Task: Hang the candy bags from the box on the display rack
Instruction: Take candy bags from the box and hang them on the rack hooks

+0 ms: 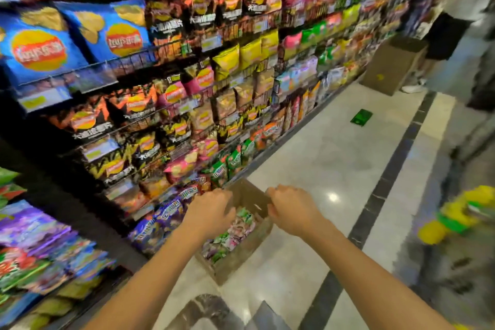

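Currently: box (237, 262) open on the floor (324, 153) at the foot of the display rack (160, 120), long axis running away from the person, along the rack. Candy bags (235, 230) lie inside, piled loosely, headings mixed. Right hand (292, 209) grips the right flap. Left hand (211, 209) is curled at the left rim; its hold cannot be told. Judged: bags light, soft, slick film; pinch each at its top seal.

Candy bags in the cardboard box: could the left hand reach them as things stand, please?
Probably yes: the left hand is at the top of the open cardboard box, and the candy bags lie uncovered below it.
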